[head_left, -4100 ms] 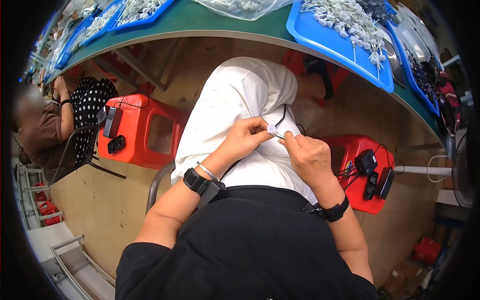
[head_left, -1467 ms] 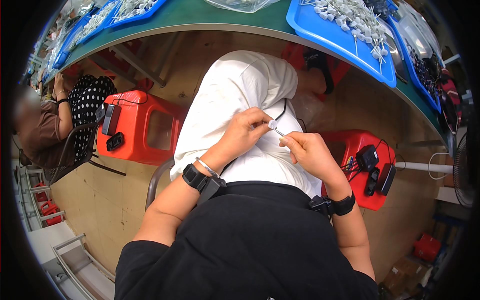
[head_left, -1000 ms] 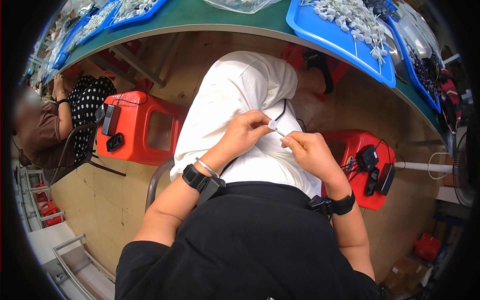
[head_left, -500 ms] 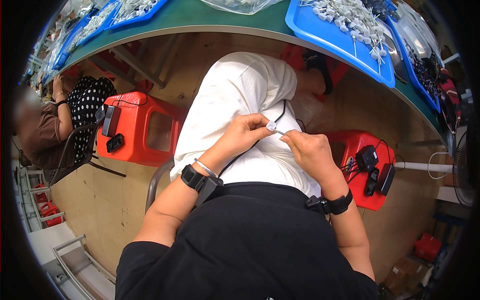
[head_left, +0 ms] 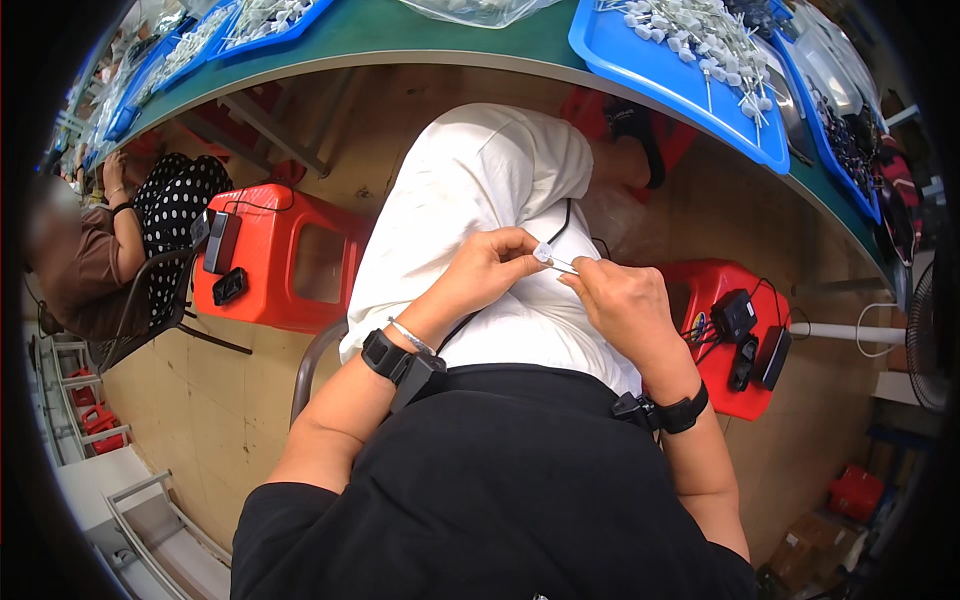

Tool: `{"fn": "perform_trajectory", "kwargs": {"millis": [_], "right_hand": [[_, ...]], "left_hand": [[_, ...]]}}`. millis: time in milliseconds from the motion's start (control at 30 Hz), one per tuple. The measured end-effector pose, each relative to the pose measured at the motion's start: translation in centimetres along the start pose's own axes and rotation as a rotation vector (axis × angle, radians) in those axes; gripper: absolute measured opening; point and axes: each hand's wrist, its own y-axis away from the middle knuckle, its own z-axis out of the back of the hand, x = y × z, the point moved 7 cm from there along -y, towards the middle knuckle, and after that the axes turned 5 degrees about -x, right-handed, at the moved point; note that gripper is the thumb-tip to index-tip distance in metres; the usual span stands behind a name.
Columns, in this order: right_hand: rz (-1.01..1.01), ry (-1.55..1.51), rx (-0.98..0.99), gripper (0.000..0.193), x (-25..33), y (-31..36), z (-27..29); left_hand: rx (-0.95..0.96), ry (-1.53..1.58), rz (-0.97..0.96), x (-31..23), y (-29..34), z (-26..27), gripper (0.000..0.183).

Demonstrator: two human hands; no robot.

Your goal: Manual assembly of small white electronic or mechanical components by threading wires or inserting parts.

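Above my lap, my left hand [head_left: 488, 268] pinches a small whitish plastic piece [head_left: 543, 252] between thumb and fingertips. Thin, pale, pin-like stems [head_left: 563, 267] run from that piece toward my right hand [head_left: 622, 302]. The right thumb and fingers are pressed together on the far ends of the stems; whether they grip a separate part there is too small to tell. Similar white-headed pieces with thin stems [head_left: 690, 40] lie heaped in a blue tray [head_left: 640, 62] on the table at the upper right.
The green table [head_left: 420, 45] curves across the top, with more blue trays [head_left: 270, 38] at its left. Red stools [head_left: 270, 245] flank me, carrying black devices [head_left: 735, 318] and cables on the right one. A seated person [head_left: 90, 250] works at far left. A fan [head_left: 925, 340] stands at far right.
My right hand has drawn slightly to the right, and more of the thin stems shows between the hands. My left hand stays nearly still.
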Motion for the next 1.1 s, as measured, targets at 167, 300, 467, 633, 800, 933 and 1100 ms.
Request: {"fn": "perform_trajectory", "kwargs": {"millis": [167,300,467,633,800,933,1100], "right_hand": [[0.079,0.130,-0.004,0.027,0.4,0.0,0.2],[0.093,0.170,0.015,0.027,0.7,0.1,0.2],[0.124,0.193,-0.024,0.027,0.6,0.3,0.1],[0.066,0.034,-0.084,0.022,0.0,-0.2,0.6],[-0.068,-0.180,-0.224,0.018,-1.0,-0.3,1.5],[-0.427,-0.530,-0.218,0.012,-3.3,0.4,1.0],[-0.408,-0.559,-0.230,0.014,-3.1,0.9,1.2]], "left_hand": [[0.026,0.046,0.043,-0.1,0.1,-0.4,0.014],[0.028,0.046,0.049,0.5,0.1,-0.4,0.014],[0.023,0.056,0.044,0.1,0.2,-0.4,0.014],[-0.049,0.089,-0.039,-0.1,-0.3,0.3,0.016],[-0.105,0.081,-0.110,-0.9,-0.5,0.8,0.014],[-0.161,0.040,-0.314,-7.0,-0.8,1.5,0.014],[-0.264,-0.071,-0.844,-19.1,-3.3,4.7,0.009]]}}
